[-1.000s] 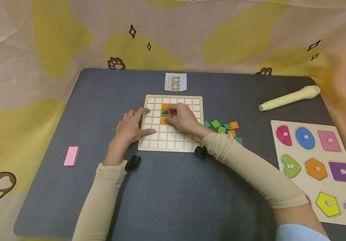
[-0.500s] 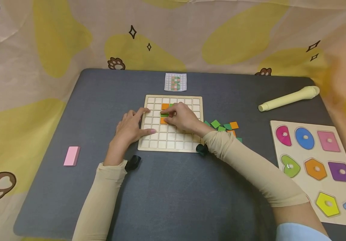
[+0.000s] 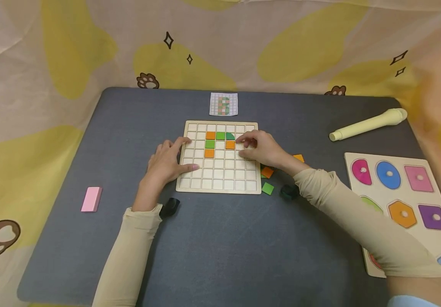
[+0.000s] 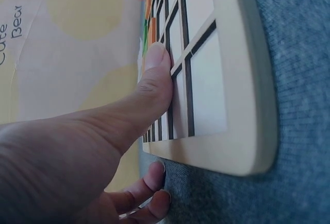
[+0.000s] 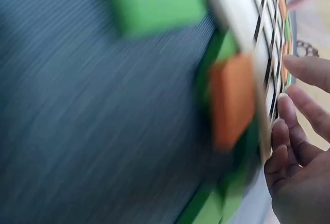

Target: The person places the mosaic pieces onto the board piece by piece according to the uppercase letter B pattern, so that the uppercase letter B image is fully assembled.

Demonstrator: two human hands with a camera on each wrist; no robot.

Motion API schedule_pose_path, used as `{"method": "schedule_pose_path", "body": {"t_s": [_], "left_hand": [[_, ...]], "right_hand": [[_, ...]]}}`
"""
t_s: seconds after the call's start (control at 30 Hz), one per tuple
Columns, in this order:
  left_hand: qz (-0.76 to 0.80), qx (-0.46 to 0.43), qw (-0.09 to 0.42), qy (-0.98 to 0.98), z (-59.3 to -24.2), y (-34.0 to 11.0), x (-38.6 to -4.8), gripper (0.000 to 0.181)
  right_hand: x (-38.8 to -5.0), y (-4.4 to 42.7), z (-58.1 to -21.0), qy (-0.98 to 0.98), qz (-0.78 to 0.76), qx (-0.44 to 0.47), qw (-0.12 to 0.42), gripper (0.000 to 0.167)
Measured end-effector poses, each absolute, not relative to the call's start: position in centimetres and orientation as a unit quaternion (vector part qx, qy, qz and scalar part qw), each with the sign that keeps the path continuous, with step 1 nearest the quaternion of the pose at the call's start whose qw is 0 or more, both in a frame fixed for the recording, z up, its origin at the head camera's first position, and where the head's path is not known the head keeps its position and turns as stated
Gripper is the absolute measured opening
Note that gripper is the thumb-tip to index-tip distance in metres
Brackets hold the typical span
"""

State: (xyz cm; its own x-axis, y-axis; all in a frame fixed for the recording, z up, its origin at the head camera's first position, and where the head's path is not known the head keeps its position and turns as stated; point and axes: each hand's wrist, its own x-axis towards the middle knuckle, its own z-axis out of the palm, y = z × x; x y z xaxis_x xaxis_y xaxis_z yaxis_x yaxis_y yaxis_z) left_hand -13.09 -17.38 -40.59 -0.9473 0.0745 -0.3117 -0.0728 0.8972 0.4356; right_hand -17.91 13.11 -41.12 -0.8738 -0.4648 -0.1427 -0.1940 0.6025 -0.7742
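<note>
A wooden grid board (image 3: 180, 184) lies on the table, bearing several orange, green and dark green tiles in its upper middle cells. Among them are an orange tile (image 3: 209, 153), a green tile (image 3: 210, 144) and a dark green quarter-round tile (image 3: 230, 136). My left hand (image 3: 164, 164) rests at the board's left edge, thumb extended over the cells and index fingertip on the frame. Over the board's right edge is my right hand (image 3: 260, 147), thumb and fingers apart, nothing visible between them. In the right wrist view, its fingers (image 5: 309, 105) are loosely bent near the board.
Loose tiles, including an orange tile (image 3: 267, 172) and a green tile (image 3: 268, 188), lie right of the board, some hidden by my arm. Behind it is a small pattern card (image 3: 223, 104). A shape puzzle (image 3: 416, 213), a cream microphone-shaped object (image 3: 370, 125) and a pink block (image 3: 91, 199) lie farther out.
My right hand has moved right, off the tiles in the left columns, to the board's right edge. This uncovers several placed tiles and some loose ones. My left hand has stayed put.
</note>
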Motion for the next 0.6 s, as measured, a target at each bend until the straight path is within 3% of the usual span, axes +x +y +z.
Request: {"method": "schedule_pose_path", "body": {"t_s": [0.2, 0.43, 0.6], "left_hand": [[0.225, 0.0, 0.163, 0.96, -40.6, -17.2, -13.1, 0.088], [0.225, 0.002, 0.16, 0.961, -40.8, -17.3, -13.1, 0.087], [0.225, 0.003, 0.159, 0.961, -40.8, -17.3, -13.1, 0.087]], "right_hand": [[-17.1, 16.9, -40.7, 0.894, -0.355, -0.193, 0.193, 0.039], [-16.8, 19.7, -40.2, 0.878, -0.344, -0.216, 0.254, 0.059], [-16.7, 21.0, -39.9, 0.88, -0.332, -0.224, 0.256, 0.058]]}}
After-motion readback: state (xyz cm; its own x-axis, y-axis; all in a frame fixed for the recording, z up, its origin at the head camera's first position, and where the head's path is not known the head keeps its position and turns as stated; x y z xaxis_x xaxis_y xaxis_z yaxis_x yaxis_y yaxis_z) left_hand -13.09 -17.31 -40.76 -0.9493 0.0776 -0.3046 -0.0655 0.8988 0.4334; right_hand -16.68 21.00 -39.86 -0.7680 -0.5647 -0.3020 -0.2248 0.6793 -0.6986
